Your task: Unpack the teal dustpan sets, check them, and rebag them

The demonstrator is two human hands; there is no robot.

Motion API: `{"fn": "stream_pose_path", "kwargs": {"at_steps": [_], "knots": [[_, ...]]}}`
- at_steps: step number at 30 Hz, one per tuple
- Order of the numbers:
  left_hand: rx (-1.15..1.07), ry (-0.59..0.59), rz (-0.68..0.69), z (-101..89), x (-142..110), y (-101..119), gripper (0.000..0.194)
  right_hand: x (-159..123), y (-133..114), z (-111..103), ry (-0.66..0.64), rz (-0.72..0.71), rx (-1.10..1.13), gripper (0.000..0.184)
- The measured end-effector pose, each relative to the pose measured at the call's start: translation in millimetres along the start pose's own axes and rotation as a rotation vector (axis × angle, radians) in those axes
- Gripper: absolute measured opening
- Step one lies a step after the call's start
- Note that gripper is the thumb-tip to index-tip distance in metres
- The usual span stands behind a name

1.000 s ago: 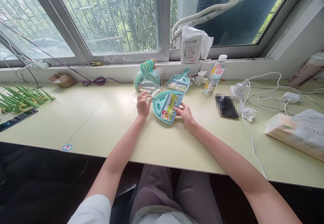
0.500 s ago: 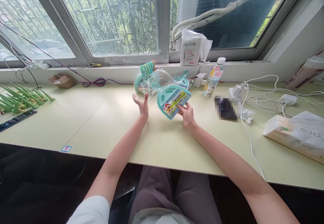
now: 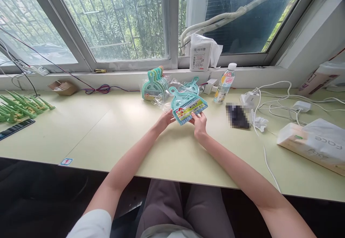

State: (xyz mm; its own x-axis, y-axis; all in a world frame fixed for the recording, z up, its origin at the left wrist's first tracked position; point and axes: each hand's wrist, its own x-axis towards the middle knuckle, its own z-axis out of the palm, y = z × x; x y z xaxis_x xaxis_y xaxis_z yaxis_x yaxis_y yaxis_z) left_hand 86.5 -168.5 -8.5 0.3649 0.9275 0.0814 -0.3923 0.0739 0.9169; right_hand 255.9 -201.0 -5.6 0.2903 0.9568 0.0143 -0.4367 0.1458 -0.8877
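A small teal dustpan-and-brush set (image 3: 185,101) with a yellow label is held up over the table, its handle pointing away and to the left. My right hand (image 3: 199,126) grips its lower right edge, thumb on the front and fingers behind. At the lower left edge, my left hand (image 3: 164,120) has hold of it too, its fingertips partly hidden behind the set. Just beyond stands a row of several similar dustpan sets (image 3: 151,86) in clear plastic wrap. Another teal set (image 3: 193,84) lies behind the held one, partly covered.
To the right are a drink bottle (image 3: 225,83), a blurred dark object (image 3: 238,116), white cables and chargers (image 3: 302,106), and a tissue pack (image 3: 312,146). On the left sit green spiky pieces (image 3: 23,107), a small cardboard box (image 3: 62,87) and bundled wires (image 3: 98,89).
My left hand has moved right and closed on the left edge of the dustpan-and-brush set. The set has shifted slightly right and turned a little flatter in my right hand.
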Motion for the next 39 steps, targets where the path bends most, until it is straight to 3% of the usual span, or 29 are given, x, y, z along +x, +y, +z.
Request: {"fn": "stream_pose_path", "kwargs": {"at_steps": [6,10,12,15,18,20,22,25,31,35,39], "knots": [[-0.128,0.09,0.07,1.3,-2,4,0.037,-1,-2,4,-0.113,0.005,-0.027,0.037],[-0.071,0.063,-0.004,6.0,-4,5,0.039,0,-4,5,-0.157,-0.026,-0.001,0.038],[-0.094,0.058,0.026,8.4,-4,6,0.043,1,-6,5,-0.171,-0.038,0.008,0.038],[-0.138,0.115,0.119,7.3,-3,9,0.042,4,-9,4,-0.212,-0.018,-0.002,0.04],[-0.096,0.185,0.091,3.3,-2,8,0.039,7,-11,2,-0.289,0.014,-0.029,0.042],[-0.037,0.151,-0.006,3.6,-2,5,0.045,9,-12,1,-0.297,0.002,-0.025,0.043],[0.002,0.046,-0.109,7.1,-3,0,0.051,10,-12,1,-0.257,-0.028,-0.011,0.043],[-0.021,-0.048,-0.117,12.7,-4,-5,0.052,10,-12,0,-0.207,-0.047,-0.006,0.044],[-0.205,0.145,0.141,2.1,-4,16,0.044,8,-11,0,-0.283,-0.023,-0.034,0.043],[-0.236,0.268,0.124,-1.8,-2,21,0.036,8,-9,0,-0.362,0.035,-0.066,0.045],[-0.226,0.295,0.053,7.5,-2,9,0.042,9,-5,-1,-0.337,0.032,-0.06,0.044]]}}
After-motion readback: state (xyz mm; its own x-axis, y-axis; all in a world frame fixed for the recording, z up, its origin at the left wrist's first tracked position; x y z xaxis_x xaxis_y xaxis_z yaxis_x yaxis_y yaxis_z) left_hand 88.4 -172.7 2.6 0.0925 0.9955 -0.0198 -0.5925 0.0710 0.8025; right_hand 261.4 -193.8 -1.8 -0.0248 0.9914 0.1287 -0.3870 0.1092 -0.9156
